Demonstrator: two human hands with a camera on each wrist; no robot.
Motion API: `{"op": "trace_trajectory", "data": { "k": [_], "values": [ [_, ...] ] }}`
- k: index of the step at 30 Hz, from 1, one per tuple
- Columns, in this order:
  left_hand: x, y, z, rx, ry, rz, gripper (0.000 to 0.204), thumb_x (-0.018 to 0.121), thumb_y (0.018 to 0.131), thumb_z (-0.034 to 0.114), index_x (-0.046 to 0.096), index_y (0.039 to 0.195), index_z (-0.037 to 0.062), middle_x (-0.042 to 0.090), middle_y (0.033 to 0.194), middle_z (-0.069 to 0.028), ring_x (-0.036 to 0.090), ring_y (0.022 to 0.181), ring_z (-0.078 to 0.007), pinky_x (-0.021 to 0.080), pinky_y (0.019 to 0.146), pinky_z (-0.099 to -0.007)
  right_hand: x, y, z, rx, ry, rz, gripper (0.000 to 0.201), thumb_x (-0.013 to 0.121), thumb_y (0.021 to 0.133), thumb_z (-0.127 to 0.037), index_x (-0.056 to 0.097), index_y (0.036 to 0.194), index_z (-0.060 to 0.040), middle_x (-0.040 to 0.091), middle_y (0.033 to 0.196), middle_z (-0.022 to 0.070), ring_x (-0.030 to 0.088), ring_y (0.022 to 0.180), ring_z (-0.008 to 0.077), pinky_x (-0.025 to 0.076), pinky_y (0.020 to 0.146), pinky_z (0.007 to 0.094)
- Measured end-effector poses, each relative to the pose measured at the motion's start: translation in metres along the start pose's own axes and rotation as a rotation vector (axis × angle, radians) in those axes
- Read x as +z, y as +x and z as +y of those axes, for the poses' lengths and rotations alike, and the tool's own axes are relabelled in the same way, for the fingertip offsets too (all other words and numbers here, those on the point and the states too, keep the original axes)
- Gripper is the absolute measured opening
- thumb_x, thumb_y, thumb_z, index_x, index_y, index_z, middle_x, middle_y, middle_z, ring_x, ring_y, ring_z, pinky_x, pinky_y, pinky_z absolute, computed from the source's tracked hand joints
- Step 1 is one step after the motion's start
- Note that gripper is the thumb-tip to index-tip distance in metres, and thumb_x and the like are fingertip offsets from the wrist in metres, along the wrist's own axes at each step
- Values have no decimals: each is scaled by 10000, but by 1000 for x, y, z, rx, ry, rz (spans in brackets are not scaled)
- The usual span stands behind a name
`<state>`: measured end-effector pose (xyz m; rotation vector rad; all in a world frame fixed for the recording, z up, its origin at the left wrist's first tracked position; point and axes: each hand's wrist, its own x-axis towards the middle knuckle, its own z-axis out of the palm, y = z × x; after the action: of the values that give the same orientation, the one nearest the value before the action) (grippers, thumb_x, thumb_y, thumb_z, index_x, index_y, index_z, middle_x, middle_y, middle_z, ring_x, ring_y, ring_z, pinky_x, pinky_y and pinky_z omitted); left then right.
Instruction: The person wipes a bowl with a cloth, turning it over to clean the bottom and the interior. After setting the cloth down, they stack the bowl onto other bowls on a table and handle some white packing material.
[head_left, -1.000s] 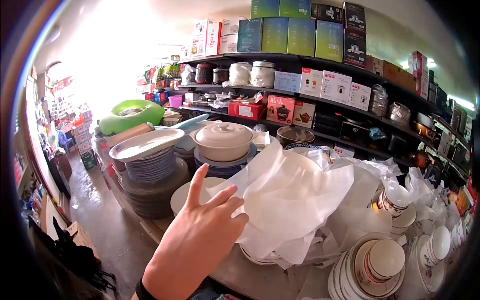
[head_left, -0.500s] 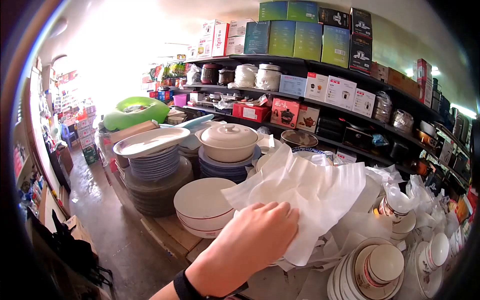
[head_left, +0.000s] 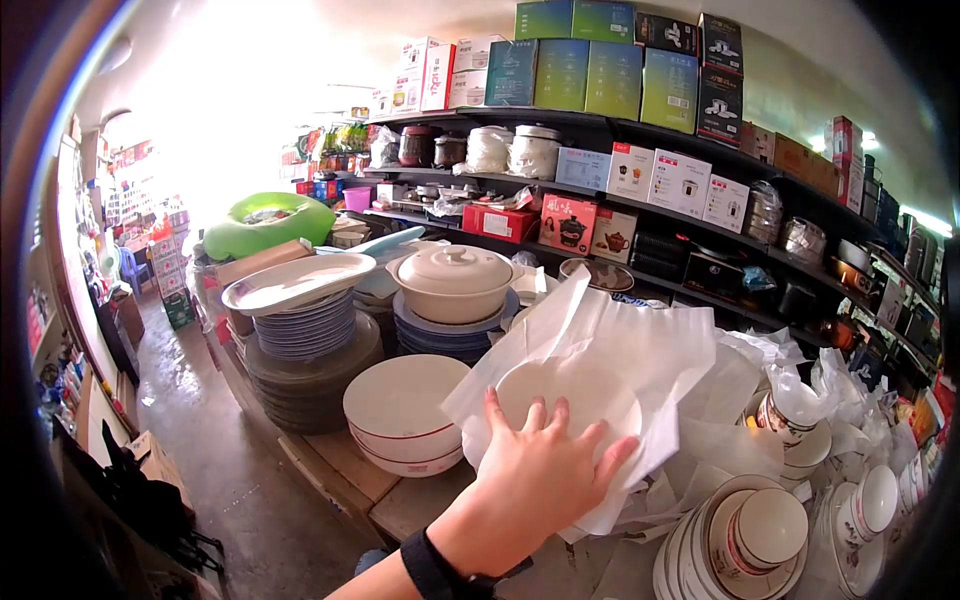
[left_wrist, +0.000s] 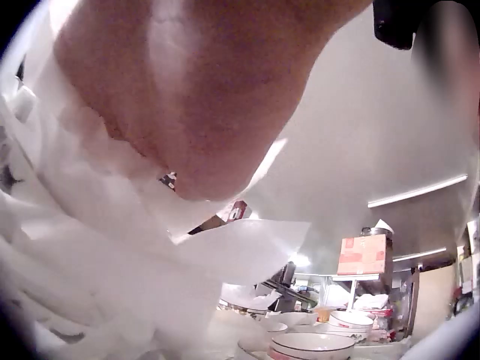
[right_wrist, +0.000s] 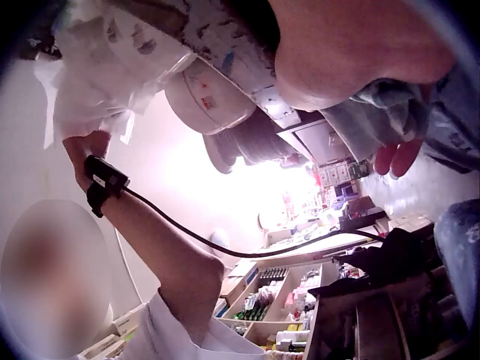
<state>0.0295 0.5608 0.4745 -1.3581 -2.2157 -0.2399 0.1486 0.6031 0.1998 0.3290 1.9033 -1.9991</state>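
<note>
My left hand (head_left: 545,475) lies back up with its fingers spread on thin white paper (head_left: 680,345). Under the fingers a round white dish (head_left: 590,385) shows at the paper; whether it lies on or beneath the sheet I cannot tell. In the left wrist view, the heel of the left hand (left_wrist: 195,82) hangs over crumpled paper (left_wrist: 97,277). The right hand (right_wrist: 360,49) is outside the head view; in the right wrist view its fingers curl round a grey-blue cloth (right_wrist: 382,112). Two white bowls (head_left: 405,400) with red rims are nested left of the left hand.
Stacked plates (head_left: 310,370) and a lidded white pot (head_left: 455,280) stand at the back left. Patterned bowls (head_left: 770,525) crowd the right, beside plastic wrapping (head_left: 840,390). Shelves of boxes (head_left: 680,185) line the back wall. The floor (head_left: 220,430) runs along the left.
My left hand has gone from a raised index finger, through bent fingers on the paper, to spread fingers further right. The paper has shifted, and the round dish's outline now shows.
</note>
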Motion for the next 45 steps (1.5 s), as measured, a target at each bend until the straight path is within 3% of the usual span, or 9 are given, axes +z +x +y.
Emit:
{"op": "trace_trajectory", "data": {
  "k": [3,5,11,17,23,29,39,42,45],
  "values": [
    [1,9,-2,-95,62,34,396,432,1052,393,665,1133,83,667,951,-191,659,1037,-364,415,959,-748,-1,1,0,0,-2,1,632,476,1021,-508,393,1530,-143,476,1485,87,454,1302,88,325,1123,270],
    [-22,23,-1,-201,-55,-567,398,444,1049,364,670,1032,37,654,881,-173,664,1001,-355,367,988,-767,-1,1,0,-1,-1,-1,635,477,1019,-511,393,1531,-144,477,1485,87,453,1304,88,323,1124,269],
    [10,17,-9,-20,-32,44,295,523,969,230,612,987,-51,624,945,-167,638,994,-343,441,1023,-600,-4,2,0,-2,2,2,642,480,1015,-519,391,1532,-149,478,1484,88,447,1310,87,318,1127,267],
    [36,15,-20,2,-197,141,313,505,891,169,592,1029,-98,593,1213,-273,575,1200,-419,460,1047,-480,-4,3,-2,-3,0,1,649,483,1011,-528,390,1533,-154,479,1483,89,442,1316,86,314,1130,265],
    [50,22,-37,172,-38,-232,327,499,923,146,587,1187,-26,577,1233,-320,596,1188,-460,539,914,-523,-5,3,-2,-7,-6,-2,656,486,1007,-536,389,1534,-158,480,1482,90,437,1322,85,309,1134,263],
    [46,21,-34,181,43,-78,275,488,972,194,574,1233,180,615,1155,-199,628,1149,-421,546,812,-605,-5,3,-3,-9,-11,-3,663,489,1003,-545,387,1535,-163,481,1481,91,432,1327,84,304,1137,261],
    [33,31,-29,168,-161,-252,256,483,996,251,585,1186,113,637,1115,-154,639,1126,-364,494,880,-680,-5,3,-2,-19,-15,-9,675,494,996,-559,385,1537,-170,484,1480,92,423,1337,83,296,1142,258],
    [32,29,-26,31,-248,-121,252,483,986,220,586,1130,40,649,1116,-162,647,1126,-348,552,863,-639,-5,4,-2,-20,-17,-8,678,495,994,-564,385,1538,-173,484,1480,93,420,1340,83,294,1144,257],
    [26,29,-32,261,66,-241,244,485,974,184,565,1098,-9,651,1164,-166,637,1172,-344,623,822,-534,-5,4,-2,-23,-16,-9,682,496,992,-568,384,1538,-175,485,1479,93,418,1343,82,291,1146,256]
  ]
}}
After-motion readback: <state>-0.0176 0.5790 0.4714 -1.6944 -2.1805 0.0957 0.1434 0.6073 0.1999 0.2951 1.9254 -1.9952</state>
